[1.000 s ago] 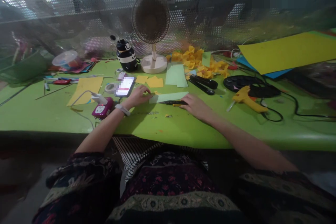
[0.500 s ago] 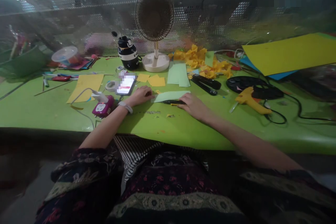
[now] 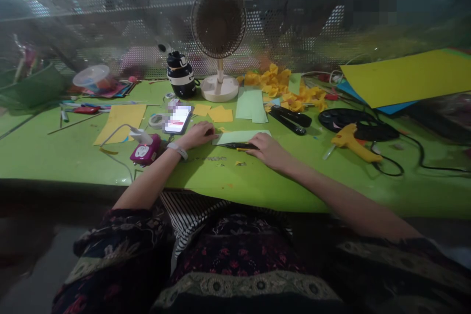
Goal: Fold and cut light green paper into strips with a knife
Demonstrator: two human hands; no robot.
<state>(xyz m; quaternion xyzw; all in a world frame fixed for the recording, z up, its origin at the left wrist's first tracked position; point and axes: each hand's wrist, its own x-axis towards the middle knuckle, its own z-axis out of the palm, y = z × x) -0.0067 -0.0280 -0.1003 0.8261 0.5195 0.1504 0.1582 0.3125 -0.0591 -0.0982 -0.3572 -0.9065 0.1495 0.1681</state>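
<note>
A strip of light green paper [image 3: 235, 136] lies crosswise on the table in front of me. At its left end is my left hand [image 3: 200, 135], fingers curled and fingertips on the paper's edge. My right hand [image 3: 270, 151] is closed around a slim, pointed black-and-yellow tool [image 3: 233, 145]. The tool lies along the near edge of the strip, pointing left; its handle is hidden in the palm. Several small paper scraps [image 3: 240, 163] lie just nearer to me.
A phone [image 3: 179, 118], tape roll [image 3: 157, 120] and purple plug adapter [image 3: 145, 151] lie left. A bottle [image 3: 181, 76] and fan [image 3: 220, 86] stand behind. Rightward are a black stapler [image 3: 289, 118], yellow glue gun [image 3: 355, 143] with its cord, and orange paper flowers [image 3: 274, 81].
My right hand has shifted very slightly, and more of the black-and-yellow tool shows to the left of its fingers. My left hand stays at the strip's left end.
</note>
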